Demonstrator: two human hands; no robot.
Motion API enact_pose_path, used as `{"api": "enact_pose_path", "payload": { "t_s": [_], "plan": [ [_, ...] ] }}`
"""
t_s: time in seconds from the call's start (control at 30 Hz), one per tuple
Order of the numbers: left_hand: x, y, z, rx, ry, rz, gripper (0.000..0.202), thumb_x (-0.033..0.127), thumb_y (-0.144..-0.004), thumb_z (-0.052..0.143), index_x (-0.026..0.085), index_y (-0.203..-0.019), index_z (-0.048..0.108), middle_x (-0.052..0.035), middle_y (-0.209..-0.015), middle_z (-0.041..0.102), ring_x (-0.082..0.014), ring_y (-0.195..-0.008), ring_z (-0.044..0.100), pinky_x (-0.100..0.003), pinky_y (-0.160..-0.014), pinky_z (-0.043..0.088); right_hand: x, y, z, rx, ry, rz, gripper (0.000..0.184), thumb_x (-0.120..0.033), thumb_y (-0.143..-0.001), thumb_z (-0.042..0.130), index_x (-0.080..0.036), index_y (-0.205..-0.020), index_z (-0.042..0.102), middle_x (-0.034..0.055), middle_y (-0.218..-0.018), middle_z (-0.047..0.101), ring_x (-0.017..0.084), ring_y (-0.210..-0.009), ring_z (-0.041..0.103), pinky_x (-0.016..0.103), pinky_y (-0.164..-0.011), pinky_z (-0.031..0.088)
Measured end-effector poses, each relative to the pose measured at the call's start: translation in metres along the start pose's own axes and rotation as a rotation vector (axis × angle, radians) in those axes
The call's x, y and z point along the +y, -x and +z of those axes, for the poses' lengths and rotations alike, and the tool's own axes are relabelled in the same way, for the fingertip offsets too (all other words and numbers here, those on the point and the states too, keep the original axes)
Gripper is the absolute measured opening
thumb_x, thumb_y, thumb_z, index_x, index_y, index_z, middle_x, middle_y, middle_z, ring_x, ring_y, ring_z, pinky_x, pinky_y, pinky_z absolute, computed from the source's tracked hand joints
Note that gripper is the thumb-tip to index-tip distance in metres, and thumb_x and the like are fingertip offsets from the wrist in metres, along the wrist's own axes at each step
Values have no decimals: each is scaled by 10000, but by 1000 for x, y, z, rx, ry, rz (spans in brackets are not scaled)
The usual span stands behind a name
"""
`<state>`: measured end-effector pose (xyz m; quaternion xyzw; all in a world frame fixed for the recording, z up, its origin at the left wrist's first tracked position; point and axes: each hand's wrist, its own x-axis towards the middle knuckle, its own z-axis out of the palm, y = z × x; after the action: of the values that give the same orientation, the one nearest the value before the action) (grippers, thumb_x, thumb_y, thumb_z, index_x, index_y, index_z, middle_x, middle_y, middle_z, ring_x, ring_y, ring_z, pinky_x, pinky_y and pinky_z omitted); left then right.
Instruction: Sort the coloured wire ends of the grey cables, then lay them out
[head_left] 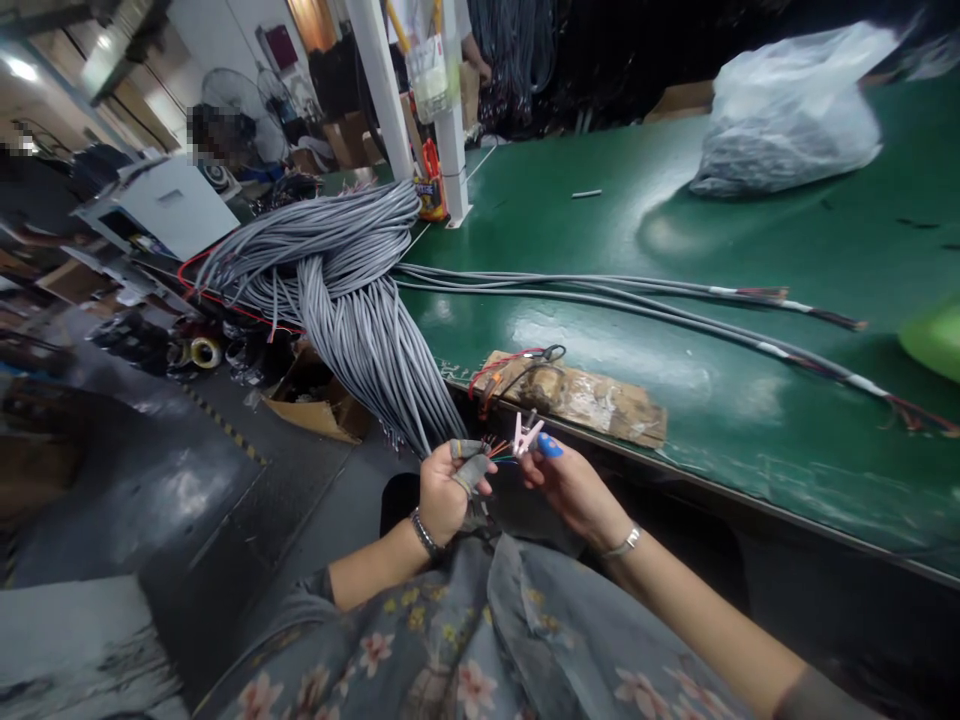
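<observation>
Right now we are sitting at the edge of a green worktop (570,240), and we are holding our two hands in front of our flowered clothing (465,630). Our left hand (442,495), with grey covers on some fingers, is keeping a narrow grip on a spray of thin coloured wires (501,452), whose free ends are pointing towards our other hand. Our right hand (574,490), with a blue cover on one finger, is pinching a pale pink clip (527,436) in a narrow grip. The clip is sitting right by the wires, just off the worktop's edge; we cannot tell whether it is biting on them.

Just beyond the clip, a worn wooden board (600,400) is lying along the edge, with red and black leads (517,362) resting at its left end. To our left, a thick heap of grey cables (375,310) is spilling over the edge, its lower part hanging near our left hand. A few long cables (540,285) are stretching rightward across the worktop. Farther back, a filled plastic bag (787,120) is standing near a short grey piece (586,194).
</observation>
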<state>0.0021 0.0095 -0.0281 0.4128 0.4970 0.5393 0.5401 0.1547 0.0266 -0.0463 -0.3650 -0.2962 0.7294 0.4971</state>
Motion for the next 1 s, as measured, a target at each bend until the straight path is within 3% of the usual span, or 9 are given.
{"api": "enact_pose_path", "payload": {
  "t_s": [0.27, 0.6, 0.8, 1.0],
  "plan": [
    [10, 1, 4, 67, 149, -139, 329, 361, -568, 783, 136, -724, 600, -3, -541, 641, -77, -365, 517, -169, -376, 378, 3, 4, 1, -4, -44, 16, 451, -618, -612, 721, -192, -669, 584, -36, -572, 461, 88, -495, 324, 246, -495, 338],
    [12, 3, 5, 90, 180, -175, 315, 336, -543, 773, 144, -694, 575, -4, -525, 633, -78, -356, 507, -168, -370, 363, 3, 7, 2, -5, -91, 37, 401, -541, -607, 771, -179, -670, 611, -39, -547, 462, 83, -491, 338, 237, -489, 340],
    [13, 5, 6, 61, 137, -184, 351, 366, -537, 783, 140, -705, 575, -10, -531, 638, -70, -360, 498, -167, -376, 362, 2, 7, 4, -67, -123, 144, 352, -422, -540, 849, -178, -716, 666, -23, -614, 534, 71, -506, 386, 223, -496, 349],
    [11, 8, 5, 6, 79, -188, 394, 410, -528, 796, 146, -711, 566, -4, -529, 638, -78, -373, 514, -176, -389, 370, 6, 3, 8, -88, -54, 94, 359, -423, -523, 858, -155, -714, 713, 10, -659, 595, 82, -529, 441, 237, -512, 366]
  ]
}}
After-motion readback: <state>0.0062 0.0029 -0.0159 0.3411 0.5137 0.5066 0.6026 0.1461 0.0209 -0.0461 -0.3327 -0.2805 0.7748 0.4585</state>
